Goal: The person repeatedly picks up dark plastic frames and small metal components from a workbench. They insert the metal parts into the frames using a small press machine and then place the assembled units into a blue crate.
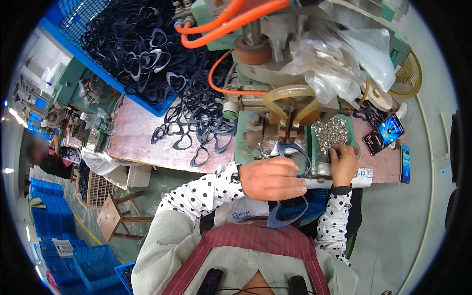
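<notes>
The person sits close against a green press-like machine [255, 123] bolted to a worn wooden surface [142, 137]. Their left hand [273, 178] is closed around a dark blue, heart-shaped plastic frame [294, 150], fingers curled over its lower loop while the upper loop is held right up at the small metal die under the machine's head. A second loop of the same blue plastic [287, 214] hangs below the hand, toward the lap.

The right hand [344, 164] rests on the far side of the die, its fingers bent down together into a pile of small silvery metal pieces [330, 132]; whether they have pinched one I cannot tell.

To the left, a loose heap of dark heart frames [196, 123] spills across the surface from a blue crate [128, 44] stacked full of them. Orange hoses [221, 22] and clear tubing [290, 96] loop above, beside a crumpled plastic bag [334, 59]. A phone [384, 133] lies off to the right.

The risk, to my eye, is how near both hands sit to the die: if the head comes down while a fingertip is under it, that is a pinch. A frame held slightly skewed could also take its metal piece off-centre, and the hanging loop might snag on the edge of the surface.
</notes>
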